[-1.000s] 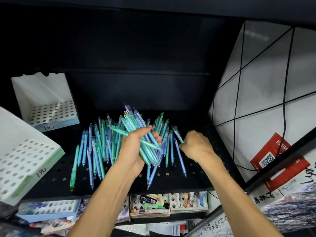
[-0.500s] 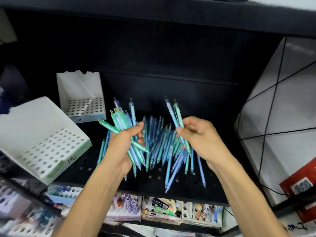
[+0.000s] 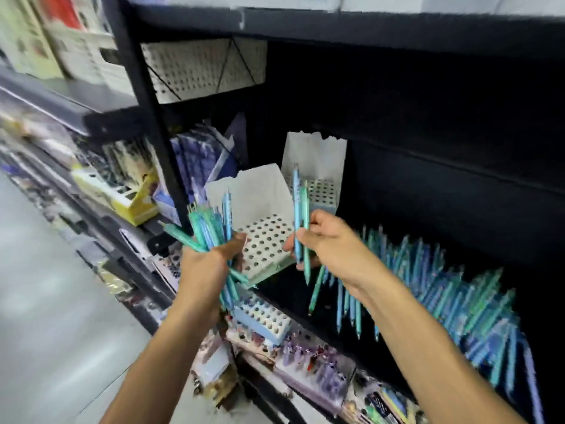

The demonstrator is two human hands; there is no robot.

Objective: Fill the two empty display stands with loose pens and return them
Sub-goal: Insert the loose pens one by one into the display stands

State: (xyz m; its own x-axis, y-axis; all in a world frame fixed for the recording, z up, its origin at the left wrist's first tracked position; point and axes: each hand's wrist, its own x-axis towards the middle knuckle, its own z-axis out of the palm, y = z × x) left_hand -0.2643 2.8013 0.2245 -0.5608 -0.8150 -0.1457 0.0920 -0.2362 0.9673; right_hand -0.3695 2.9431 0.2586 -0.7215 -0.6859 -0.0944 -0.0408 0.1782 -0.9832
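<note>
**Pens in both hands, two perforated stands just ahead**

Pens fill the left hand (image 3: 211,264), a thick fan of teal and blue barrels (image 3: 208,228) clamped in curled fingers, tips splaying up and left. The right hand (image 3: 327,243) pinches two slim pens (image 3: 301,215) upright between thumb and fingers. Between and just beyond the two hands sits the near display stand (image 3: 263,221), white with a grid of round holes, tilted, its front corner overhanging the black shelf (image 3: 293,298) lip. Behind the right hand's pens stands the second display stand (image 3: 321,157), the same white perforated make, upright against the dark back. Right of the right forearm the loose pens (image 3: 443,280) lie fanned across the shelf, smooth plastic, motion-blurred. Open shelf surface shows beneath the right hand. A black upright post (image 3: 146,117) runs down just left of the left hand's bundle. Below the left wrist a pale blue holed tray (image 3: 263,316) juts out. Any lettering on the stands is too blurred to read.
</note>
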